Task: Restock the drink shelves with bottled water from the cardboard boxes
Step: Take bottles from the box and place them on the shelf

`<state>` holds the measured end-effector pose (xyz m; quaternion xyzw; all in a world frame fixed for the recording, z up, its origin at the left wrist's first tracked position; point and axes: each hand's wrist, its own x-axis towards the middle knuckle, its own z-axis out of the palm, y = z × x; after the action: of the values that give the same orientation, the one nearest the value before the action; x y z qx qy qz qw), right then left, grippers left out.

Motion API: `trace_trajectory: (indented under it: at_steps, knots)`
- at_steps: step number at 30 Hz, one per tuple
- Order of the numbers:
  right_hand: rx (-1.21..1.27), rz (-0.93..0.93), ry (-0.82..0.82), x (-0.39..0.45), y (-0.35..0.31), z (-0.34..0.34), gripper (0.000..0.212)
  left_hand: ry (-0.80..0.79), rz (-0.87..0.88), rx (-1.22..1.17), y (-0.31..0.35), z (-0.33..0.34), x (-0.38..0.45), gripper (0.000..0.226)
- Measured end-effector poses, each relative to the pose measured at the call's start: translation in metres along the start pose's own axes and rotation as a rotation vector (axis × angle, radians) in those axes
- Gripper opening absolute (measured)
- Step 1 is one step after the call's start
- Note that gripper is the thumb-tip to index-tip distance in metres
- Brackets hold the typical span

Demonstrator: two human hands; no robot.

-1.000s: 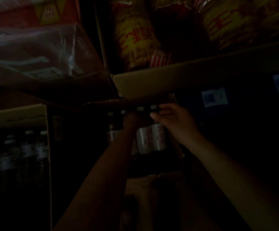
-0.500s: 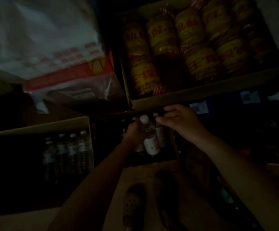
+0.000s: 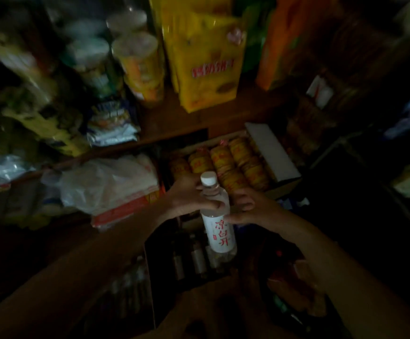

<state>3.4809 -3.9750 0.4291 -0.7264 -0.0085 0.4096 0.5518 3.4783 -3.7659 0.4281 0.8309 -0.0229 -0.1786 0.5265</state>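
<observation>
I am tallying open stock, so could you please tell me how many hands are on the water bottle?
2: the left hand grips the water bottle at its neck; the right hand touches its side.

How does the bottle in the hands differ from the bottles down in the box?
The held bottle is lifted clear, gripped by the left hand with the right hand touching it; the boxed bottles stand packed together below. The held bottle is lit, its red lettering readable; the boxed bottles are dark, labels unreadable. All stand roughly upright.

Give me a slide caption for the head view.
Left hand grips a white-capped water bottle above the open box; right hand touches it.
</observation>
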Motion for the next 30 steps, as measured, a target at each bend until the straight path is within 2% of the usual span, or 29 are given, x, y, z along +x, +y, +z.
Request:
trace_trajectory:
  at_steps: [2,5,6,8,13,17,21,22,25,30]
  knots:
    - [0.024,-0.049,-0.039,-0.031,-0.029,-0.010,0.056,-0.042,0.103,0.017,0.061,-0.019,-0.003,0.029]
    - [0.011,-0.091,0.016,-0.077,-0.065,-0.024,0.098,-0.075,0.220,0.023,0.149,-0.040,-0.011,0.030]
    - [-0.004,-0.119,0.016,-0.093,-0.074,-0.028,0.103,-0.087,0.246,0.017,0.176,-0.044,-0.013,0.027]
    - [-0.025,-0.162,0.044,-0.125,-0.091,-0.037,0.097,-0.113,0.291,0.004,0.230,-0.048,-0.021,0.024]
    - [0.017,-0.278,0.266,-0.209,-0.126,-0.066,0.087,-0.166,0.433,-0.015,0.338,-0.033,-0.038,0.025]
    - [0.053,-0.356,0.475,-0.290,-0.127,-0.102,0.087,-0.246,0.521,-0.014,0.422,0.016,-0.056,0.028]
    - [0.094,-0.415,0.684,-0.378,-0.113,-0.138,0.047,-0.250,0.502,-0.092,0.485,0.093,-0.062,0.050]
    - [0.100,-0.418,0.736,-0.399,-0.106,-0.149,0.042,-0.271,0.488,-0.119,0.499,0.117,-0.065,0.049]
    - [0.160,-0.399,0.891,-0.455,-0.077,-0.178,0.045,-0.361,0.513,-0.149,0.536,0.185,-0.069,0.029]
    - [0.249,-0.369,1.072,-0.543,-0.021,-0.223,0.049,-0.575,0.615,-0.023,0.592,0.291,-0.084,0.045]
